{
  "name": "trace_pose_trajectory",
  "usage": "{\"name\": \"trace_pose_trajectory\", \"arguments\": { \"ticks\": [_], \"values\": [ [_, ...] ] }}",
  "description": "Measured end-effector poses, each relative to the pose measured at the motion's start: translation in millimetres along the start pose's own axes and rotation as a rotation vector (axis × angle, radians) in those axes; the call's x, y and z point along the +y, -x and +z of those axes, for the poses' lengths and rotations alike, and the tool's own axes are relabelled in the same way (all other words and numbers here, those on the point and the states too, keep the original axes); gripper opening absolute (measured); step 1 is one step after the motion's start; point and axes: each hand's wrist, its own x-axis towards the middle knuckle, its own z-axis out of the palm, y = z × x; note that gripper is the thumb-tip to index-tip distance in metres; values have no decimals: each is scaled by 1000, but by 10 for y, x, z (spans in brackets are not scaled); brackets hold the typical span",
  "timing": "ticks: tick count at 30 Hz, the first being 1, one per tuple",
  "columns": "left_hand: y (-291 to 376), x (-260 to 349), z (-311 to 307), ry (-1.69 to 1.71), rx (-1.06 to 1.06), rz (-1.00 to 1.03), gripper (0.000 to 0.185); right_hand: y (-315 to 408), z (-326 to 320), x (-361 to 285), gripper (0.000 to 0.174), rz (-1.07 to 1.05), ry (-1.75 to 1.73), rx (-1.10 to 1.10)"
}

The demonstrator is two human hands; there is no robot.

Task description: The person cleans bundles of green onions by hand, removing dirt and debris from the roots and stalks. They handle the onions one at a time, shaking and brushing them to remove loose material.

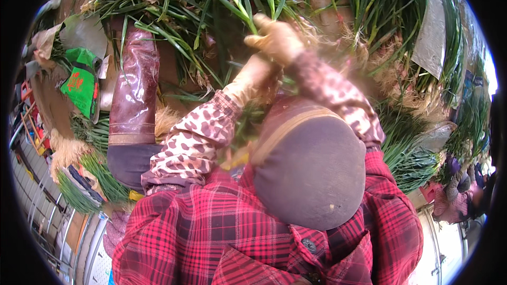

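Note:
My right hand (278,40), in a tan glove, is above and in front of my left hand. Green onion stalks (242,6) rise from between its fingers, their leaves fanning away from me. Just below it, my gloved left hand (255,73) reaches in from the left, its fingers hidden behind the right hand and blurred. Whether it grips anything cannot be seen. A pile of green onions (174,12) with pale roots lies beyond, to the left. Further bunches of rooted onions (380,19) lie to the right.
My knee (311,166) rises close below the hands; a maroon boot (134,83) stands to the left. A green bag with writing (83,83) lies beside it. A plastic sheet (429,27) covers onions at right. Bundled onions (416,164) sit at right. Another person (455,194) is at far right.

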Motion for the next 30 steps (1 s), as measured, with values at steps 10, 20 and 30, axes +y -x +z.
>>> {"name": "trace_pose_trajectory", "arguments": {
  "ticks": [10, 20, 30],
  "values": [
    [15, 447, -619, 629, -298, 266, 9, -343, -595, 30, 11, -302, -612, 496],
    [1703, 1955, -993, 314, -329, 1330, 17, -1402, -554, -1135, 69, -340, -122, 95],
    [407, 1133, -113, 429, -413, 622, 31, -668, -1132, 962, 26, 383, -68, 450]
  ]
}}
